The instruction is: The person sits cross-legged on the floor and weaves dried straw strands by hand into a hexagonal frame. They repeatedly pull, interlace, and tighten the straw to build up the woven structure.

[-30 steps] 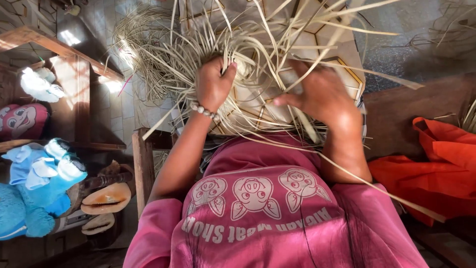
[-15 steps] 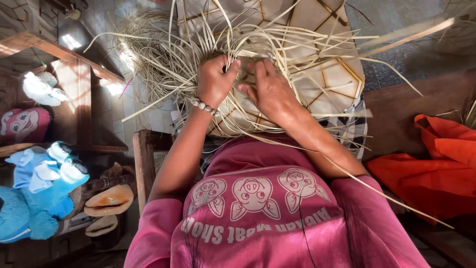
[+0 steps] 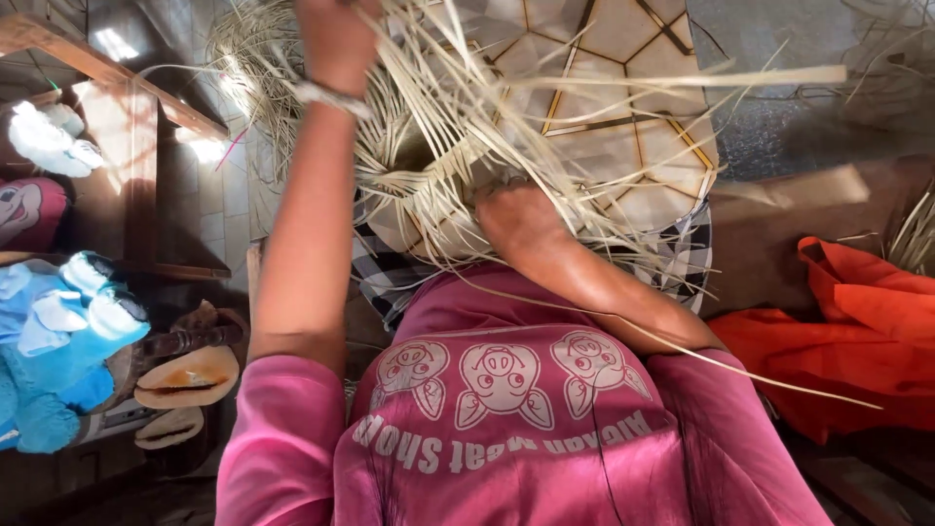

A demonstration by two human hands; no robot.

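Our left hand lifts pale straw strands taut, fingers closed on them, while our right hand steadies the woven basket, fingers hidden.

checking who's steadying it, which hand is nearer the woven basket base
Right. The right hand presses on the woven base; the left hand is raised above it, pulling strips upward.

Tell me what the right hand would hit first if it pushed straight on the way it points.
Probably the woven straw piece itself: the right hand already rests against its lower edge, pointing up and left into the weave, loose strands lying across it. Depth is unclear.
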